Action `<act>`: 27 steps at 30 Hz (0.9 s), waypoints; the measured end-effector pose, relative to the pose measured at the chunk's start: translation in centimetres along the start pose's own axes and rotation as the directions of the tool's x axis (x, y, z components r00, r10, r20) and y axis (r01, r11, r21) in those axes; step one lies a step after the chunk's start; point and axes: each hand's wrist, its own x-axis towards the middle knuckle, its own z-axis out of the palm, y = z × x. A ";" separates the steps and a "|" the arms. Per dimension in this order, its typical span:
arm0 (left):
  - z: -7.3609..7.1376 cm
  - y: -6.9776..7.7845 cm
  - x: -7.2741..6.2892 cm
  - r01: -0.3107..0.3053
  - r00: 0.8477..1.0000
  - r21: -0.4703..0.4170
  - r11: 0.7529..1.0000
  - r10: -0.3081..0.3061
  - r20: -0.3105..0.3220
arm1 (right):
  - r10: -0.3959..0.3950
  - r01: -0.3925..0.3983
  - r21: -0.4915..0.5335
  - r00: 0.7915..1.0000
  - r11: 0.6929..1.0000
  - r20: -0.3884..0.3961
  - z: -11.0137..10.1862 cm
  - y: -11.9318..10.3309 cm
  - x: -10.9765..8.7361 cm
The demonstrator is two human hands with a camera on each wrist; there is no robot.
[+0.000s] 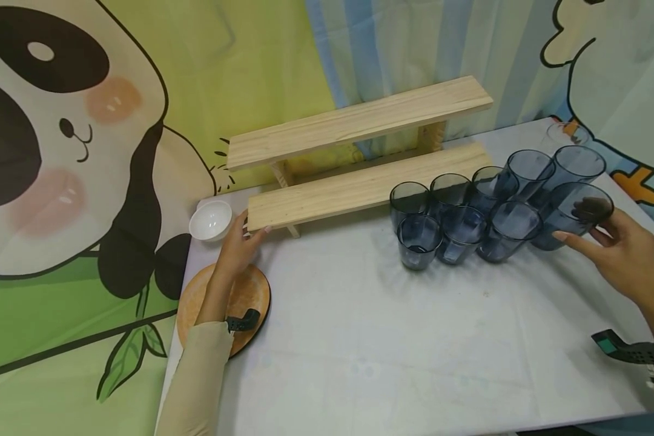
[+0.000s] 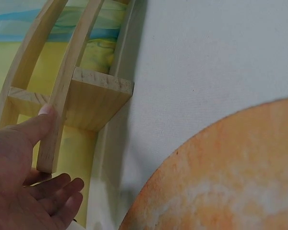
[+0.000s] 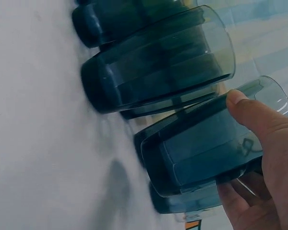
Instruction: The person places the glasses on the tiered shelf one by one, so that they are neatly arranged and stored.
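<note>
The two hands are well apart, one at each end of the work: the left hand (image 1: 237, 249) grips the left end of the wooden shelf's lower board (image 1: 360, 189), its thumb pressed against the board's edge, while the right hand (image 1: 627, 257) is clamped on a blue-tinted glass (image 1: 565, 221), thumb on one side and fingers on the other. That glass is at the right front of a close cluster of similar tinted glasses (image 1: 462, 235), just beside its neighbours; whether its base touches the white table (image 1: 370, 339) I cannot tell. The other tinted glasses stand upright in two uneven rows in front of the shelf's right part, and a clear glass (image 1: 567, 134) is behind them. The shelf's upper board (image 1: 360, 124) sits above and behind the lower one on wooden supports. Near the left hand is a white bowl (image 1: 211, 221), and a round orange-brown plate (image 1: 257, 289) lies partly beneath the left forearm
</note>
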 end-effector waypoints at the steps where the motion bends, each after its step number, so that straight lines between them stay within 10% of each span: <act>1: 0.0 0.0 0.0 -0.001 1.000 -0.001 1.000 0.001 0.000 | 0.000 0.000 -0.006 1.000 1.000 -0.005 -0.2 -0.1 0.1; 13: 0.0 0.2 -0.1 -0.012 1.000 -0.005 1.000 0.012 -0.003 | -0.202 0.227 0.137 0.964 0.964 -0.176 -3.9 -3.1 1.8; 27: -0.2 0.2 0.1 -0.009 1.000 -0.004 1.000 0.009 0.012 | -0.163 0.190 0.166 0.973 0.968 -0.165 -6.4 -9.8 5.3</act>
